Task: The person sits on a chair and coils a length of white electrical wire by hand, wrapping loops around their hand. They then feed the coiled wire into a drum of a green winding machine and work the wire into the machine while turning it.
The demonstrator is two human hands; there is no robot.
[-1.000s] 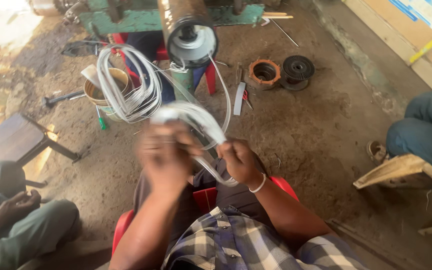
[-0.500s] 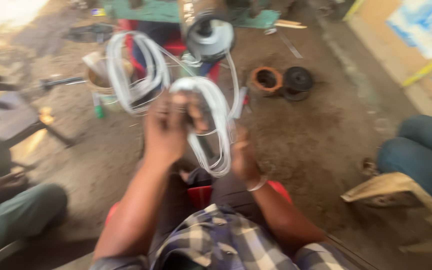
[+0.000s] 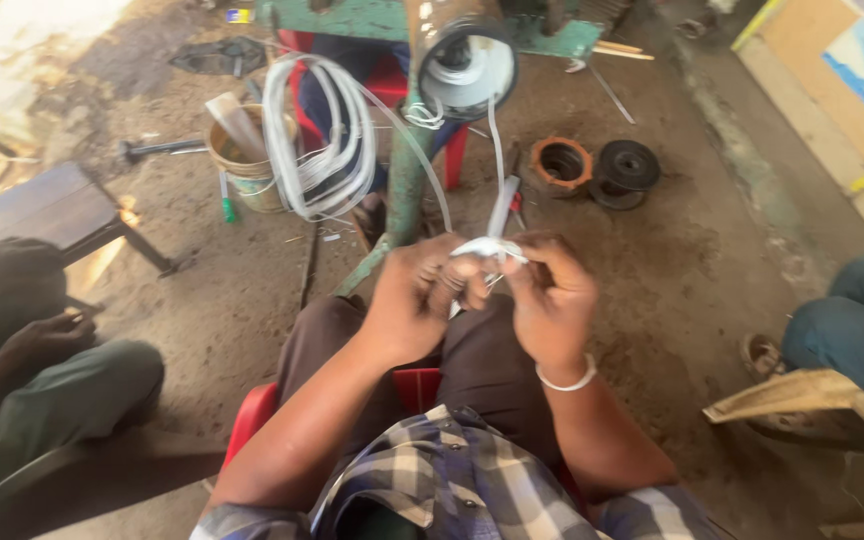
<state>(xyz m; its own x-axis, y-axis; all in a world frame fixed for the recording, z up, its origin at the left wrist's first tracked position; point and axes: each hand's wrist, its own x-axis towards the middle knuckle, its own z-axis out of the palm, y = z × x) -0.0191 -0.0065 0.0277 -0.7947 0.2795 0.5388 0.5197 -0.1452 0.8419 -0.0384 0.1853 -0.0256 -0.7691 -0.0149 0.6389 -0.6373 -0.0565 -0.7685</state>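
Note:
My left hand point(image 3: 420, 298) and my right hand point(image 3: 549, 293) meet in front of my knees, both pinching a small flattened bundle of white wire point(image 3: 488, 248). From that bundle a white strand runs up to a grey cylindrical motor housing point(image 3: 466, 60) on a green metal stand point(image 3: 404, 175). A large coil of white wire point(image 3: 318, 140) hangs to the left of the stand. I sit on a red plastic stool point(image 3: 254, 420).
A paint tin with a brush point(image 3: 242, 160) stands on the dirt floor at left, near a hammer point(image 3: 157, 148). An orange ring point(image 3: 560, 164) and a black pulley point(image 3: 627, 166) lie at right. Another person's knee point(image 3: 72, 395) is at left, someone's legs point(image 3: 857, 325) at right, a wooden bench point(image 3: 47, 210) behind.
The loop of white wire that my hands held up open has been drawn down and squeezed into a small tight bundle between my fingers. My hands dropped lower.

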